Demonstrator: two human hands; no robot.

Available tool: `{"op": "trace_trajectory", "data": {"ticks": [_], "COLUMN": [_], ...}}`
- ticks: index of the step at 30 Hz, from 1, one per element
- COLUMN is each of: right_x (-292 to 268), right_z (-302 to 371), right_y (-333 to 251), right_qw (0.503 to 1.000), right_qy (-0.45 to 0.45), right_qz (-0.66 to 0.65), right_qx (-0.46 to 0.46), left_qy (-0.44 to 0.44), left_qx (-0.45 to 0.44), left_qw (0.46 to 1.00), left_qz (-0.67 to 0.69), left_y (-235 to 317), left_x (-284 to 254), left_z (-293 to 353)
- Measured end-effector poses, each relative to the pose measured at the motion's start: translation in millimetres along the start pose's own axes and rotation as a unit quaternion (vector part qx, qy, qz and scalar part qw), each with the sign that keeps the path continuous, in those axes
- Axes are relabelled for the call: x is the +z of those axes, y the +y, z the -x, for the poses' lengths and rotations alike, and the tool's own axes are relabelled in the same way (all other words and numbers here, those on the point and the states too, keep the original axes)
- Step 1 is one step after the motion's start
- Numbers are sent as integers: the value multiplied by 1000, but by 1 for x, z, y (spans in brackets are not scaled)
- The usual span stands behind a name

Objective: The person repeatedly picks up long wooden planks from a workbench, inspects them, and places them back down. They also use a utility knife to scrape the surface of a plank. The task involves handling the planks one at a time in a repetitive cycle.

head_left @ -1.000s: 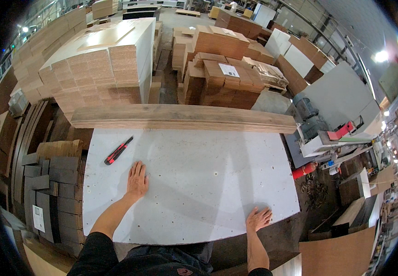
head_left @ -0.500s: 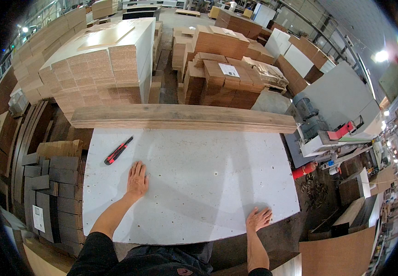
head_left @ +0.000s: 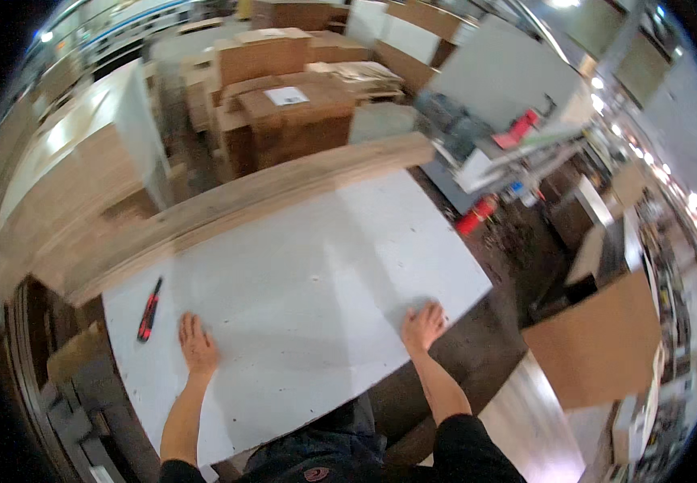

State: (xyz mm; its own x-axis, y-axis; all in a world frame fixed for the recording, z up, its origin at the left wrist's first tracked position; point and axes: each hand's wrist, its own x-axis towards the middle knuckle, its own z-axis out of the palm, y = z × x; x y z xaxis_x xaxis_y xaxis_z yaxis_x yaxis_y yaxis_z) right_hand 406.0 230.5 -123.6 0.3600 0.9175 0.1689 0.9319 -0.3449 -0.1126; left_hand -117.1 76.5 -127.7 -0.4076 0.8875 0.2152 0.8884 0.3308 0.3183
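Observation:
A large white flat board (head_left: 308, 282) lies across a work surface in front of me. My left hand (head_left: 197, 344) rests flat on it near its left part, fingers apart, holding nothing. My right hand (head_left: 423, 325) lies flat on the board's near right edge, fingers spread, also empty. A red and black utility knife (head_left: 149, 308) lies on the board a little to the left of my left hand, not touched. A long stack of wooden boards (head_left: 284, 187) runs along the board's far edge.
Stacks of cardboard boxes (head_left: 284, 105) stand beyond the wooden boards. A tall pile of flat sheets (head_left: 66, 185) is at far left. A machine with red parts (head_left: 517, 137) stands at right, a red canister (head_left: 475, 216) on the floor, a brown cardboard sheet (head_left: 598, 338) at lower right.
The view has swung and tilted, so the board now runs diagonally. My right hand has moved onto the board's near right edge. The left hand stays flat by the knife.

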Motion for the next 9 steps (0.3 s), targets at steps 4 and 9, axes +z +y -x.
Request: {"op": "trace_trajectory", "data": {"ticks": [4,9], "right_x": [8,9], "right_z": [-3,1], "right_y": [10,15], "right_qw": [1000,1000], "right_qy": [-1,-2], "right_qz": [-4,-7], "right_qx": [-1,4], "left_qy": [7,35], "left_qx": [15,64], "left_qw": [1000,997], "left_qz": [-9,7], "left_y": [4,-15], "left_x": [1,18], "left_z": [-1,-3]}}
